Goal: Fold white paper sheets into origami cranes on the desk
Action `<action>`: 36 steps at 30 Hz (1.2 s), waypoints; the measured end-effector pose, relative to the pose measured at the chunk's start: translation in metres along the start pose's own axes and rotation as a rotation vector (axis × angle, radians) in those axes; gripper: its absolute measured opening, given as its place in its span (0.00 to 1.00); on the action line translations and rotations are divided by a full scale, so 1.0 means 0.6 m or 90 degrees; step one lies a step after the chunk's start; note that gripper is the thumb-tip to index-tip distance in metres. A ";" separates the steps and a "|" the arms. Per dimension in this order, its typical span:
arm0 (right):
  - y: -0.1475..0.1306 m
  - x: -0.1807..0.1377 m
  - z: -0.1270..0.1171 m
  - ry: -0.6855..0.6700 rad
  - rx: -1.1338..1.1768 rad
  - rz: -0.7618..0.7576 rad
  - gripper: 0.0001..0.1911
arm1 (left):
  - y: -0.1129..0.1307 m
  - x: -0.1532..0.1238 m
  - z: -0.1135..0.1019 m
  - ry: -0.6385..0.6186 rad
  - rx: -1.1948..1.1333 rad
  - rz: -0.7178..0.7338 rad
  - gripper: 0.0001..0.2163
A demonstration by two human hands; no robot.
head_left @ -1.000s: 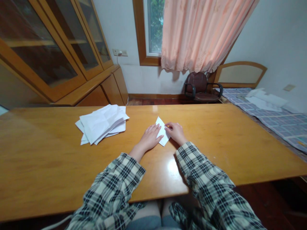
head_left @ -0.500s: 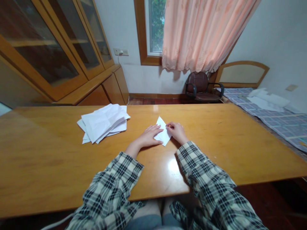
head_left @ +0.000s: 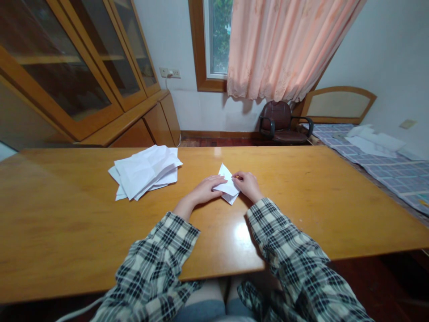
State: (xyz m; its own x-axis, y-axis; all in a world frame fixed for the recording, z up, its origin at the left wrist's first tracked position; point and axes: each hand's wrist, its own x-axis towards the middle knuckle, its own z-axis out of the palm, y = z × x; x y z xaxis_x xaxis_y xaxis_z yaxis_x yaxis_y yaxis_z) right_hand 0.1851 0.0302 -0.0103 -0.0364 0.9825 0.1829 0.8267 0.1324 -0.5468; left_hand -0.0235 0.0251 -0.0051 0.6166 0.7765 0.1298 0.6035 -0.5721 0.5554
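Observation:
A small piece of white folded paper lies on the table between my two hands, its pointed top facing away from me. A flap is lifted along its lower part, leaving a gap over the bottom corner. My left hand is at the paper's left side, fingers over the top and thumb by the raised flap. At the right corner, the closed fingers of my right hand pinch the paper. The fingertips partly cover both edges.
A loose stack of white paper sheets lies on the wooden table, left of my hands. Beyond the table stand a brown armchair and a glass-fronted cabinet. A bed with papers is at the right.
The lower part of the folded paper has come up into a flap. My left hand has shifted slightly, its thumb moving up from the bottom edge. My right hand stays in place.

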 end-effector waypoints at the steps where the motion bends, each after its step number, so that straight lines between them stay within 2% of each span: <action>1: 0.000 0.000 0.000 0.001 -0.001 -0.001 0.10 | -0.001 0.001 0.002 0.012 -0.001 0.002 0.23; 6: 0.000 0.000 0.000 0.005 0.008 0.000 0.11 | -0.004 0.002 0.012 0.066 0.033 -0.015 0.28; 11: 0.003 0.002 0.001 0.007 0.018 -0.001 0.13 | -0.005 0.003 0.017 0.123 0.058 -0.016 0.28; 17: 0.006 0.003 0.003 -0.001 0.020 -0.028 0.18 | -0.005 0.007 0.016 0.175 0.030 -0.035 0.19; 20: 0.006 0.003 0.001 0.033 0.079 -0.042 0.23 | -0.002 0.009 0.013 0.193 0.016 -0.067 0.12; 25: 0.004 0.003 -0.004 0.076 0.220 -0.075 0.30 | 0.003 0.009 0.009 0.212 0.019 -0.147 0.12; 30: -0.005 -0.004 -0.010 0.038 0.238 -0.147 0.23 | 0.006 0.009 0.007 0.233 0.015 -0.172 0.13; 36: -0.010 -0.007 -0.011 0.027 0.213 -0.175 0.15 | 0.003 0.010 0.010 0.255 0.043 -0.194 0.15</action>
State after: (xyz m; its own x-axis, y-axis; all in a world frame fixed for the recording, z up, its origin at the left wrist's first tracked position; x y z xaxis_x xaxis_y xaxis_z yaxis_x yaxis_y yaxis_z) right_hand 0.1840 0.0242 -0.0027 -0.2012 0.8995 0.3878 0.5623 0.4302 -0.7062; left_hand -0.0158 0.0270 -0.0081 0.1730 0.9438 0.2815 0.7654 -0.3087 0.5646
